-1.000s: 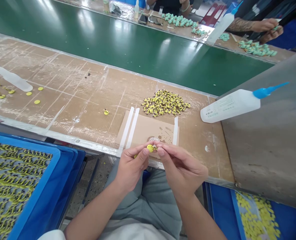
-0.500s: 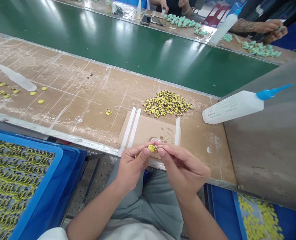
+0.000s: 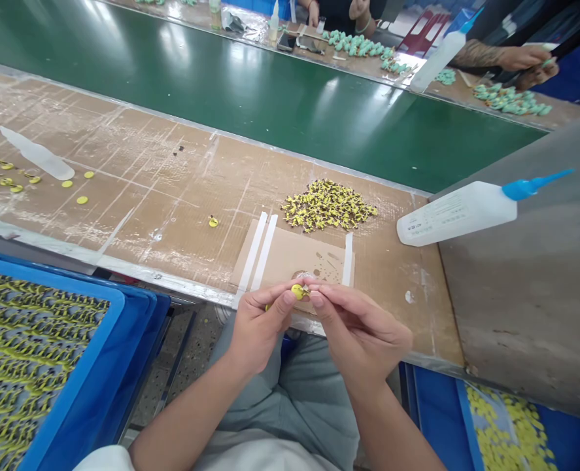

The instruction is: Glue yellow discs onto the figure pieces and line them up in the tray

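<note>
Between my fingertips is a small yellow disc (image 3: 297,292) with a tiny dark-and-yellow piece against its right side. My left hand (image 3: 263,325) pinches the disc from the left. The thumb and forefinger of my right hand (image 3: 361,327) close on the small piece, which is mostly covered by the fingers. Both hands hover over the near edge of a cardboard sheet (image 3: 299,252) with white tape strips. Just behind the sheet lies a heap of small yellow-and-black pieces (image 3: 326,206).
A white bottle with blue nozzle (image 3: 459,212) leans by the metal wall at right. Blue trays (image 3: 116,327) of yellow-black pieces stand at left; a bin of yellow discs (image 3: 508,425) sits lower right. Beyond the green belt (image 3: 250,85), other people's hands (image 3: 528,62) work with mint-green pieces.
My hands stay almost still with the yellow disc and small piece pinched between them. The view has shifted very slightly. Across the belt, a person's hands have moved a little.
</note>
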Action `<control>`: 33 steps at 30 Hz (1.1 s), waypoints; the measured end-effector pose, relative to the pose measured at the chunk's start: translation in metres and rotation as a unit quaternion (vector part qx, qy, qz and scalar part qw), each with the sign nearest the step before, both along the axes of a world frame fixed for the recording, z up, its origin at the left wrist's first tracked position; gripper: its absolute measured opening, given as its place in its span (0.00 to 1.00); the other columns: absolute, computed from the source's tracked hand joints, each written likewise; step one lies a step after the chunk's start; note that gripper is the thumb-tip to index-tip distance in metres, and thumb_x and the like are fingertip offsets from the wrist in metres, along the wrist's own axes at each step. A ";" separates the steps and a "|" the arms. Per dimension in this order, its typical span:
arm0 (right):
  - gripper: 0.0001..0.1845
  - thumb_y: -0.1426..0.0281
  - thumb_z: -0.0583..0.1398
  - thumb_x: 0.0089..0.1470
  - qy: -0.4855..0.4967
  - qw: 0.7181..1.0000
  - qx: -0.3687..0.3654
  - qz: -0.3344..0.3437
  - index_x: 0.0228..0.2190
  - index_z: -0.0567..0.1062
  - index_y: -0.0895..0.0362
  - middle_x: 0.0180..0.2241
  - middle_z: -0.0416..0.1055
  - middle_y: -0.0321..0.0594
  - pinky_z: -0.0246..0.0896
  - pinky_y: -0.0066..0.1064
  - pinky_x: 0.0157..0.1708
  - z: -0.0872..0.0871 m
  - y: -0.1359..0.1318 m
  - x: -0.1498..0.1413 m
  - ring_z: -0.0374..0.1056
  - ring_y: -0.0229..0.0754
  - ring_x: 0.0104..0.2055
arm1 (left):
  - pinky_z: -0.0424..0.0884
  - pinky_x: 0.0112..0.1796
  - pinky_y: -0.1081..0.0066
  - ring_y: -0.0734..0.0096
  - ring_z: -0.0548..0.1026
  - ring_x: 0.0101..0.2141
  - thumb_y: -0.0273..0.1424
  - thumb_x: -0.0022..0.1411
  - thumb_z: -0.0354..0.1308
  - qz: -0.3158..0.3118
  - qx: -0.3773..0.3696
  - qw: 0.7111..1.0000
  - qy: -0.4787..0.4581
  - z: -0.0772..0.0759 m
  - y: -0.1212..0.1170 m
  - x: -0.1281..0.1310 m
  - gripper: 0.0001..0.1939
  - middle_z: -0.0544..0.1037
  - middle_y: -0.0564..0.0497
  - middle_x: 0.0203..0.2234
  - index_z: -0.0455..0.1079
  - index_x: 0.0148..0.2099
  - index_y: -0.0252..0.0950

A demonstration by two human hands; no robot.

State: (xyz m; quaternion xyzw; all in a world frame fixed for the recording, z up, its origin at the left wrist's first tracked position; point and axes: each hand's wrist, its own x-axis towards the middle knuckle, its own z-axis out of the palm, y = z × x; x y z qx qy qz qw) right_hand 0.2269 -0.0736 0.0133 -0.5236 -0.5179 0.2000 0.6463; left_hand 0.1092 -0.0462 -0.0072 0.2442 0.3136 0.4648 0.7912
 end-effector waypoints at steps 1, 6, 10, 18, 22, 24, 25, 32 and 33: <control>0.18 0.84 0.67 0.46 -0.002 1.000 0.003 0.000 0.37 0.81 0.52 0.37 0.80 0.38 0.78 0.40 0.42 0.000 0.000 0.000 0.78 0.46 0.39 | 0.47 0.20 0.75 0.83 0.51 0.18 0.36 0.58 0.66 -0.001 0.001 1.000 0.002 0.000 0.000 0.000 0.12 0.65 0.57 0.14 0.81 0.44 0.40; 0.18 0.84 0.67 0.46 -0.013 1.000 0.008 0.001 0.37 0.81 0.52 0.38 0.80 0.39 0.78 0.40 0.41 0.000 0.002 0.000 0.78 0.46 0.39 | 0.47 0.20 0.75 0.83 0.51 0.18 0.36 0.60 0.65 -0.001 0.007 1.000 0.011 -0.002 0.001 -0.001 0.12 0.64 0.57 0.14 0.81 0.45 0.39; 0.18 0.83 0.67 0.46 -0.033 0.999 0.005 0.003 0.37 0.81 0.51 0.38 0.80 0.38 0.78 0.41 0.41 0.000 0.003 0.001 0.78 0.47 0.39 | 0.47 0.20 0.75 0.83 0.51 0.19 0.36 0.60 0.65 0.000 0.006 1.000 0.015 -0.003 0.001 -0.001 0.12 0.64 0.57 0.15 0.81 0.45 0.40; 0.15 0.82 0.67 0.48 -0.009 1.000 -0.002 0.014 0.36 0.81 0.51 0.36 0.80 0.39 0.77 0.44 0.42 0.000 0.004 0.001 0.78 0.48 0.39 | 0.48 0.20 0.75 0.83 0.51 0.18 0.36 0.58 0.66 0.009 0.006 0.999 0.038 0.001 0.002 -0.002 0.12 0.65 0.57 0.14 0.81 0.44 0.40; 0.15 0.82 0.67 0.48 0.003 1.000 -0.009 0.018 0.36 0.81 0.52 0.36 0.80 0.39 0.77 0.43 0.42 0.000 0.005 0.001 0.78 0.48 0.39 | 0.48 0.20 0.75 0.83 0.52 0.19 0.37 0.57 0.66 0.013 0.006 0.999 0.044 0.001 0.001 -0.001 0.11 0.68 0.56 0.15 0.82 0.43 0.41; 0.15 0.82 0.67 0.48 0.003 1.000 -0.011 0.020 0.36 0.81 0.52 0.36 0.80 0.40 0.77 0.42 0.42 0.000 0.005 0.002 0.78 0.48 0.39 | 0.48 0.20 0.75 0.84 0.52 0.19 0.37 0.58 0.66 0.013 0.009 0.999 0.049 0.001 0.000 -0.001 0.12 0.71 0.55 0.17 0.81 0.44 0.42; 0.15 0.82 0.67 0.48 0.002 1.000 -0.011 0.020 0.36 0.81 0.52 0.36 0.80 0.40 0.77 0.42 0.42 0.000 0.005 0.002 0.78 0.48 0.39 | 0.48 0.20 0.75 0.84 0.52 0.18 0.37 0.58 0.66 0.013 0.010 0.999 0.051 0.001 0.000 -0.001 0.12 0.72 0.54 0.18 0.81 0.44 0.42; 0.13 0.79 0.67 0.49 -0.007 0.999 -0.027 0.019 0.36 0.81 0.51 0.37 0.80 0.40 0.77 0.41 0.42 0.002 0.004 0.003 0.78 0.48 0.39 | 0.49 0.19 0.75 0.85 0.52 0.18 0.36 0.58 0.66 0.019 0.009 0.998 0.066 0.003 0.000 -0.001 0.14 0.79 0.49 0.25 0.81 0.45 0.39; 0.13 0.79 0.67 0.49 -0.007 0.999 -0.027 0.020 0.36 0.81 0.51 0.37 0.80 0.40 0.77 0.42 0.42 0.003 0.004 0.003 0.78 0.47 0.40 | 0.50 0.19 0.75 0.85 0.53 0.18 0.36 0.58 0.66 0.021 0.009 0.997 0.068 0.003 0.000 -0.001 0.14 0.79 0.49 0.27 0.81 0.45 0.39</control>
